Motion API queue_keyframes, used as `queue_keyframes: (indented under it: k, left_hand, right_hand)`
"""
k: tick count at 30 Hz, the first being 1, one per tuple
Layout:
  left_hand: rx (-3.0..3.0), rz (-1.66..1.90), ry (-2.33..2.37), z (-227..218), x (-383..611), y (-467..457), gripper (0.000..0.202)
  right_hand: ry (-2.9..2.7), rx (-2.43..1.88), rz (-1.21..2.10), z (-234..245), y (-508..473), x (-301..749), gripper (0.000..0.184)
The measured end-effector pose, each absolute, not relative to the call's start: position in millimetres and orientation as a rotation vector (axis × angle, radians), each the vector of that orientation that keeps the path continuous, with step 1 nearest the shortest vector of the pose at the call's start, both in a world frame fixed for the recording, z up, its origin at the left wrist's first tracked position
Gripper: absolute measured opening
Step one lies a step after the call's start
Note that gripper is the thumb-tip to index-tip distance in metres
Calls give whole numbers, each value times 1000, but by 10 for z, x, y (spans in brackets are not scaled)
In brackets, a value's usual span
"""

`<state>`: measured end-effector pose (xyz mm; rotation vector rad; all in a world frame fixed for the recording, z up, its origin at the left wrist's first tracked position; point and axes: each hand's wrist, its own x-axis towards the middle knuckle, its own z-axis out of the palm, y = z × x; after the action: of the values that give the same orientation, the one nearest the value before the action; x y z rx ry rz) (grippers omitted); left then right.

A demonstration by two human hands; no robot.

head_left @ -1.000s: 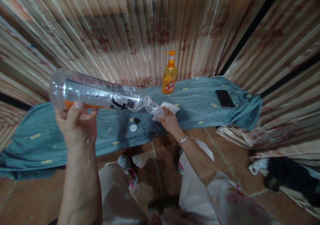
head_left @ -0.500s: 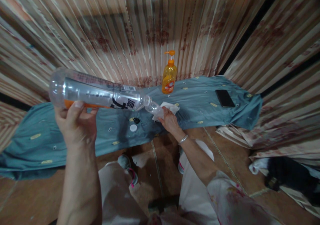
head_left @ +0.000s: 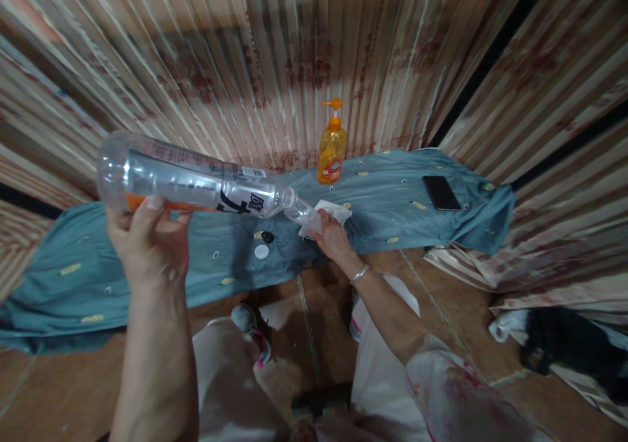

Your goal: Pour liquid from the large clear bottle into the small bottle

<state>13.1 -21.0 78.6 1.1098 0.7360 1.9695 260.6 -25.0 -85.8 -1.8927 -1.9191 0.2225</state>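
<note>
My left hand [head_left: 152,239] is wrapped around the base end of a large clear plastic bottle [head_left: 196,177] with black lettering and an orange band. The bottle lies nearly level in the air, its neck tipped slightly down to the right. That neck meets the mouth of a small clear bottle [head_left: 305,215], which my right hand [head_left: 336,236] grips; whether any liquid passes between them I cannot tell. A white tissue [head_left: 340,210] is at my right fingers, partly hidden behind them. Below the large bottle lie a white round cap [head_left: 261,252] and a small black cap-like piece [head_left: 267,237].
An orange pump bottle [head_left: 332,154] stands at the back of a long surface draped in a blue-green cloth [head_left: 387,213]. A black phone [head_left: 441,193] lies to the right. Striped curtains [head_left: 294,56] hang behind. Dark clothing [head_left: 569,344] is at the lower right.
Hardly anything differs. The base end of the large bottle and my left hand have shifted up very slightly; my right hand and the small bottle stay put.
</note>
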Motion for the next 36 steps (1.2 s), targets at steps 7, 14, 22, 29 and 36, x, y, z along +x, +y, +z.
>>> queue_keyframes:
  k: [7,14,22,29,36]
  left_hand:
    - [1174,1953,745,780,134,-195,38]
    - [1224,1923,776,801,132,-195,37]
    - [1208,1932,769,798,130,-165,33]
    - [1176,1931,781,789,142,-148,40]
    - [1144,1939,805,802,151,-149,45]
  right_hand:
    - [-1926,-1903,211,-862,-245,2612,55]
    - [-1922,-1912,215,-838,-251,2601,56]
    - [-1903,-1900,220,-884,-233,2608,54]
    - [-1912,-1897,201,-905,-227,2624,53]
    - [-1907,-1885,193,-911,-230,2625,54]
